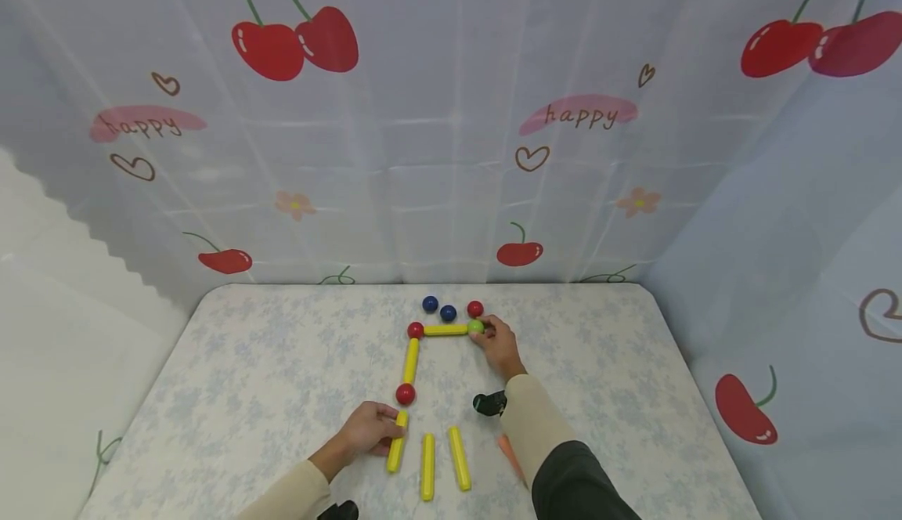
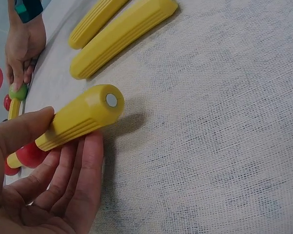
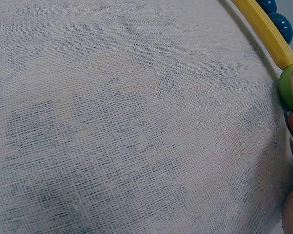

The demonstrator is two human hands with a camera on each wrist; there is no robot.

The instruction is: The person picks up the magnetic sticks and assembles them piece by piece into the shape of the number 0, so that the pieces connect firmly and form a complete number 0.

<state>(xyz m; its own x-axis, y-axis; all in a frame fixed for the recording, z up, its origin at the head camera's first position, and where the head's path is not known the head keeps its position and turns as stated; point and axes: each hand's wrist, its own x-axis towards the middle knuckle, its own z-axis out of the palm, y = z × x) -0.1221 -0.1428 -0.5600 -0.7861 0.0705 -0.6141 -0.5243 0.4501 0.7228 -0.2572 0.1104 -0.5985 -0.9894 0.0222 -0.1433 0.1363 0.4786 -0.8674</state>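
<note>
**Left hand [image 1: 366,428] on a yellow rod [image 1: 397,448], right hand [image 1: 500,348] on a green ball [image 1: 475,326]**

The left hand pinches the rod between the thumb on one side and the fingers on the other. The rod is a bright, plain yellow, straight and thick, with fine ridges running lengthwise along its side. Its end narrows in bevelled faces to a flat tip, where a round, pale grey disc [image 2: 111,100] is set. It lies near the front of the table [image 1: 211,395], its far end just short of, or against, the lower red ball [image 1: 405,394]; whether the two touch cannot be told.

From that ball a side rod [image 1: 411,361] runs away to the corner red ball [image 1: 416,330], and a top rod [image 1: 445,330] goes rightward from there to the green ball. Both rods are the same yellow.

The right hand grips the green ball with thumb and fingers. The ball is smooth, lime-coloured and slightly shiny, and meets the top rod's end. Just beyond it sits a loose red ball [image 1: 475,308], with two glossy dark blue balls [image 1: 448,313] to its left.

Two spare rods [image 1: 427,467], also yellow and ridged, lie roughly parallel to the right of the left hand. An orange item [image 1: 510,457] shows beside the right sleeve [image 1: 539,414].
</note>
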